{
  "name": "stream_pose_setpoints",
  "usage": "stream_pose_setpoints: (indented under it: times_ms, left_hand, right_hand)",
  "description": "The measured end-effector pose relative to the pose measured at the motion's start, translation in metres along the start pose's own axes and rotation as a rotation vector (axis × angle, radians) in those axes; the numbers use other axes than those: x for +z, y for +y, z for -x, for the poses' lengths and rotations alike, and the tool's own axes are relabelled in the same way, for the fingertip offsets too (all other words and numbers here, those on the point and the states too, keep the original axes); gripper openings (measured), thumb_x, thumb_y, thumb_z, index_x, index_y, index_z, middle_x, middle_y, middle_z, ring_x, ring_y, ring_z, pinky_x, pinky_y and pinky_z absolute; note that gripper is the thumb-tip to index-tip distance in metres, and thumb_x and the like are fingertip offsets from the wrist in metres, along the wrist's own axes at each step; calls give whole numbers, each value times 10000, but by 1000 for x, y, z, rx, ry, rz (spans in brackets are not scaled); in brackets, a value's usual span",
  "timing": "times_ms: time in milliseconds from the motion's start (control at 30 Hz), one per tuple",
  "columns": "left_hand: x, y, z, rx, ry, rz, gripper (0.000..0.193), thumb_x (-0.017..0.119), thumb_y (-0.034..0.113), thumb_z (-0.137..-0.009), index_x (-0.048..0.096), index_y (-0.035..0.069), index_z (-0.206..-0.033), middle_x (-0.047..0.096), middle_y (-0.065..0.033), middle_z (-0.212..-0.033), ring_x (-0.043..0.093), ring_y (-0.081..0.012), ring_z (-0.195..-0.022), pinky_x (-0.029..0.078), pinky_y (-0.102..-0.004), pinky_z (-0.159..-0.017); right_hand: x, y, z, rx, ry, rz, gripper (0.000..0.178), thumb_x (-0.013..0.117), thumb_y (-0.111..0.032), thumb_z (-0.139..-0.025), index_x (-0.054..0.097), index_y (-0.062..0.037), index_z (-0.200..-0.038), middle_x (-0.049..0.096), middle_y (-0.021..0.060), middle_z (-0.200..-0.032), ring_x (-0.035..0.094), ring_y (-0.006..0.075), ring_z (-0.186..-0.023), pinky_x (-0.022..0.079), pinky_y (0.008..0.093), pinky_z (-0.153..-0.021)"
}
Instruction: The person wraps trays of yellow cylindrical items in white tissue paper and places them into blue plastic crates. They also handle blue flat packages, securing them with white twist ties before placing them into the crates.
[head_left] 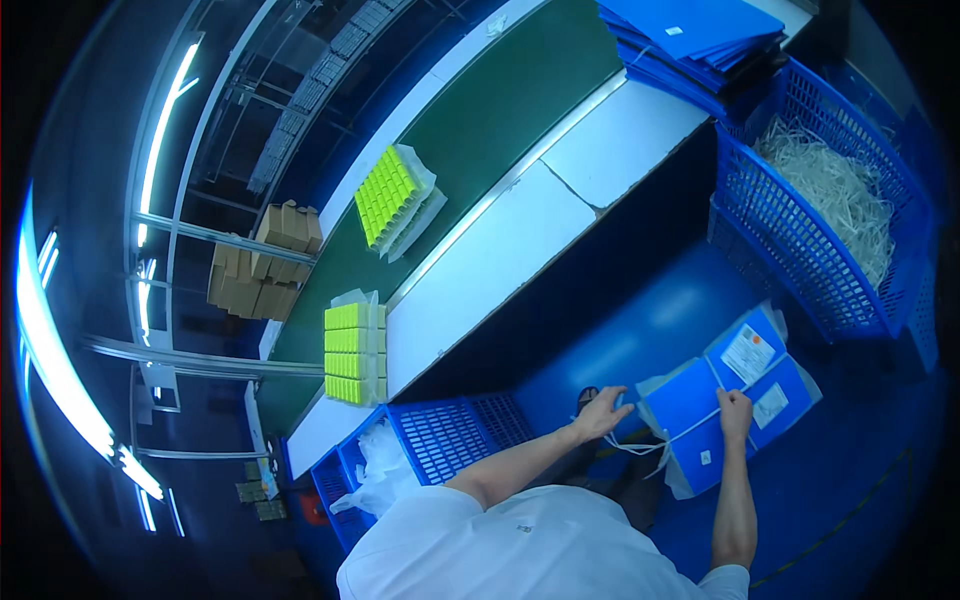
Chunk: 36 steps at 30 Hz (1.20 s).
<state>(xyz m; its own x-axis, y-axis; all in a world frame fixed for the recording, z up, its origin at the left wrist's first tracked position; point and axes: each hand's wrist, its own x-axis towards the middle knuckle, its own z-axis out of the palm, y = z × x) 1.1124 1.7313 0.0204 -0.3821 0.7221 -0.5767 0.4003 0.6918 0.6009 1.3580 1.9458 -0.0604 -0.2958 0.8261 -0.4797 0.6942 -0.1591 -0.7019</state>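
In front of me lies a flat blue package (690, 400) with clear plastic wrap sticking out round its edges and white labels on top. A white strap (697, 425) crosses it, and its loose ends hang over the side nearest my left hand. My right hand (735, 412) is closed on the strap above the package's middle. Beside the package's left edge is my left hand (602, 412), its fingers stretched and thumb apart, with nothing visible in it.
A blue crate (800, 240) of tangled pale strips stands at right, near stacked blue sheets (690, 40). Yellow-green box stacks (352, 350) sit along the green conveyor (480, 110). Another blue crate (435, 440) with plastic bags (385, 465) is at my left. Brown cartons (265, 265) stand beyond.
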Motion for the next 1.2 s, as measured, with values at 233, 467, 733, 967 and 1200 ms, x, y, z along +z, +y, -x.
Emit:
stream_pose_setpoints:
  times_ms: [233,467,733,967,1200]
  left_hand:
    - [42,-86,36,-384,-313,-210,600,576,427,-985,498,11,-1411,513,-242,-1403,567,-380,-1237,450,-435,-1061]
    - [35,-176,85,-951,-157,-132,560,608,452,-960,603,21,-1319,666,-194,-1252,628,-330,-1183,481,-394,-1025]
    - [33,-80,-19,-552,-215,210,444,599,311,-1018,560,4,-1337,673,-138,-1165,635,-222,-1113,490,-332,-1000]
    - [-58,-111,72,-351,28,319,476,615,287,-1007,523,2,-1377,655,-193,-1236,662,-259,-1090,514,-364,-969]
    - [-225,-286,191,-496,889,623,309,655,265,-985,683,3,-1147,727,-98,-921,681,-150,-840,537,-290,-783]
  right_hand:
    - [45,411,-13,502,-75,53,389,667,-290,-784,677,63,-949,699,280,-931,677,413,-867,491,503,-789]
    - [97,602,-38,555,-94,-8,440,670,-226,-812,633,97,-1109,685,256,-1146,661,381,-992,490,498,-849]
    - [146,424,-90,741,-190,-500,429,662,-245,-916,615,-15,-1275,681,119,-1111,662,214,-958,505,339,-759]
    - [222,114,-99,335,-437,-551,262,624,-222,-981,644,-62,-1188,667,30,-991,630,110,-822,495,251,-665]
    - [313,-198,18,86,-594,-335,206,628,-150,-973,688,-23,-1124,715,62,-960,673,130,-847,511,253,-713]
